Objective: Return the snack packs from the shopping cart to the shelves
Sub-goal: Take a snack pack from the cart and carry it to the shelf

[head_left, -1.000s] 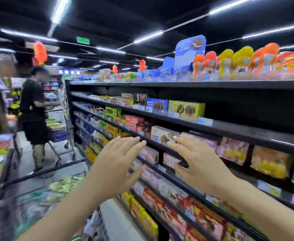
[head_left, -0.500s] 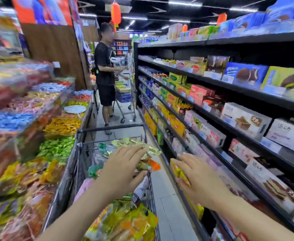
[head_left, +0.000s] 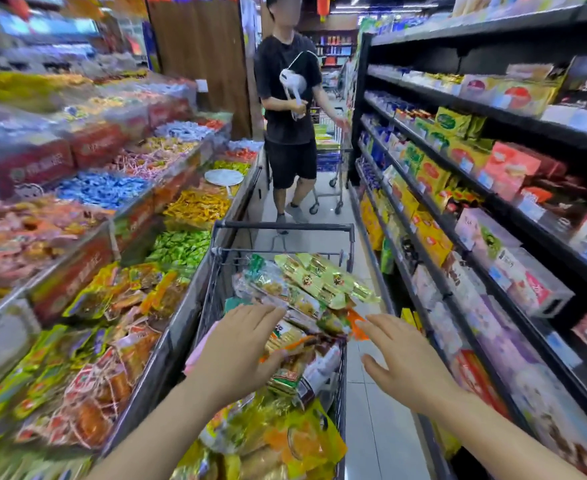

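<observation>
Both hands have dropped from the shelves toward the cart: left hand spreads relaxed fingers over the snack packs heaped in the shopping cart, right hand hangs unclenched, empty, just beside them. Shelves line the right; farther on, a person stands with another cart

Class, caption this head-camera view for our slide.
Both open hands, left and right, reach over snack packs piled in a shopping cart.
</observation>
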The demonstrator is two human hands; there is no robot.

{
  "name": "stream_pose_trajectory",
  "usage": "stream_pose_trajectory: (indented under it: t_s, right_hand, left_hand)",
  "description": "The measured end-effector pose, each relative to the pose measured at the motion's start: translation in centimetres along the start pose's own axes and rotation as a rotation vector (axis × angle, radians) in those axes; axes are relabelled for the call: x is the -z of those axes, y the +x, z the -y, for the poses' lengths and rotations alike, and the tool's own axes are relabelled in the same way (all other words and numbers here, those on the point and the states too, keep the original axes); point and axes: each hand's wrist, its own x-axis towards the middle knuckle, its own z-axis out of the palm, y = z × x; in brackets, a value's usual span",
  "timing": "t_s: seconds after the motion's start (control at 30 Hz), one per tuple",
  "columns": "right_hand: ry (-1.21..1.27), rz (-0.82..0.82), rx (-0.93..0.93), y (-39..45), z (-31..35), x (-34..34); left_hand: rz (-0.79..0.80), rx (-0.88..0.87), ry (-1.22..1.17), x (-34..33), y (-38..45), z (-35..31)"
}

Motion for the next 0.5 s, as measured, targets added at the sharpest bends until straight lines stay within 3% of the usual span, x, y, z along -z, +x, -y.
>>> stream_pose_trajectory:
  t_s: [0.5]
  right_hand:
    - [0.003, 0.094, -0.196, 11.2, -7.8, -9.9]
  left_hand:
    - [0.190, -0.068, -0.114, -12.3, 17.5, 9.5]
